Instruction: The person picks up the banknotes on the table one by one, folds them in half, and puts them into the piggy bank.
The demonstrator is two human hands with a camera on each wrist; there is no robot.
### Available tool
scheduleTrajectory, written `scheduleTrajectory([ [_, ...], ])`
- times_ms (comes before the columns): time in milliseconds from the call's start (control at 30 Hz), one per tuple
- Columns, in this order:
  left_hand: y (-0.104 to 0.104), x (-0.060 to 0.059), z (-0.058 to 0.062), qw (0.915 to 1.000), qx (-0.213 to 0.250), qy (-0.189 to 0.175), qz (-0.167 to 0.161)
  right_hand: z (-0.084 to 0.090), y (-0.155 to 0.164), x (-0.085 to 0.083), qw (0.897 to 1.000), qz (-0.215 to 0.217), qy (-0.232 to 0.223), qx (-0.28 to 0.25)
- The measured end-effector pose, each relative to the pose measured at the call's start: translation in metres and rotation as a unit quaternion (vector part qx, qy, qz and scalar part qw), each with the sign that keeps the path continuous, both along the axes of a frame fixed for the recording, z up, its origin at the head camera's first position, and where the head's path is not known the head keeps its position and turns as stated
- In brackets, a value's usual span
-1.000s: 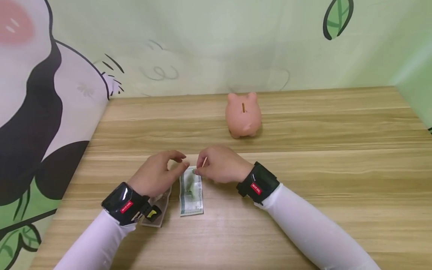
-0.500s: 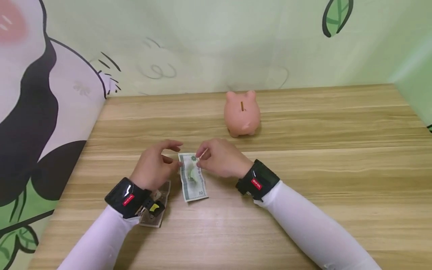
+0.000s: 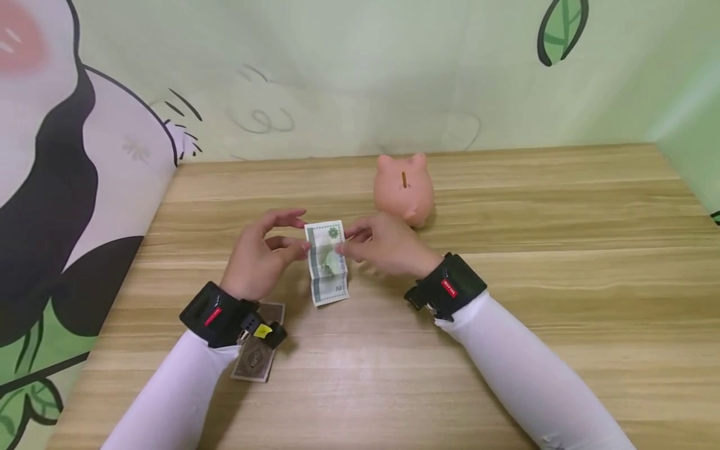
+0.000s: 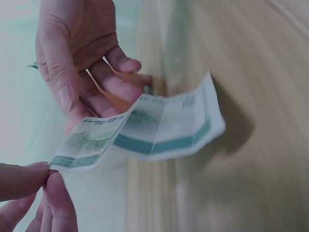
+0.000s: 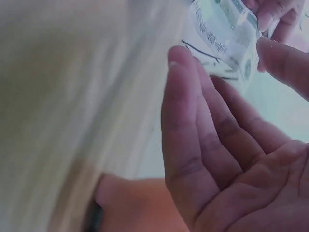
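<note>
A green-and-white banknote [image 3: 326,275] hangs above the table between both hands, creased across its middle. My left hand [image 3: 255,259] pinches its left edge between thumb and finger, as the left wrist view also shows. My right hand [image 3: 390,244] holds the opposite edge, its thumb over the note; the finger behind is mostly hidden. The right hand's other fingers [image 5: 181,121] are extended below the note in the right wrist view. A pink piggy bank [image 3: 404,190] with a slot in its top stands just beyond the right hand.
A brown banknote [image 3: 254,362] lies on the wood-grain table [image 3: 506,250], partly covered by the left wrist's black strap [image 3: 216,312]. A printed light-green wall [image 3: 337,75] stands along the table's back edge.
Both hands have moved forward, carrying the green note up off the table and nearer the piggy bank. More of the brown note now shows beside the left wrist.
</note>
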State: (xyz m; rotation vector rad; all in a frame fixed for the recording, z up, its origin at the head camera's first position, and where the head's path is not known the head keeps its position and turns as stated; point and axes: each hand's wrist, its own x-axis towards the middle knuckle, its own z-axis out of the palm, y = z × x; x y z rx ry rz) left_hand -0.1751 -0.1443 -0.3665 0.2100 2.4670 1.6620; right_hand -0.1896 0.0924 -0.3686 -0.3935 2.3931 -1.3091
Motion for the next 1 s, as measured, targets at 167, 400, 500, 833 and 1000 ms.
scheduleTrajectory([
  [167,0.015,-0.011,0.002,0.9991,0.034,0.024,0.006,0.012,0.014,-0.005,0.999,-0.028,0.035,-0.030],
  [400,0.047,-0.023,0.009,0.9961,0.088,0.012,0.000,0.024,0.040,-0.016,0.991,-0.102,0.012,-0.083],
  [500,0.063,-0.030,0.010,0.9954,0.095,0.001,-0.010,0.028,0.052,-0.020,0.987,-0.128,0.005,-0.101],
  [833,0.108,-0.054,0.005,0.9947,0.096,0.000,-0.037,0.031,0.084,-0.029,0.974,-0.190,0.023,-0.120],
  [1000,0.120,-0.063,0.001,0.9972,0.072,0.009,-0.016,0.027,0.089,-0.032,0.969,-0.212,0.020,-0.123],
])
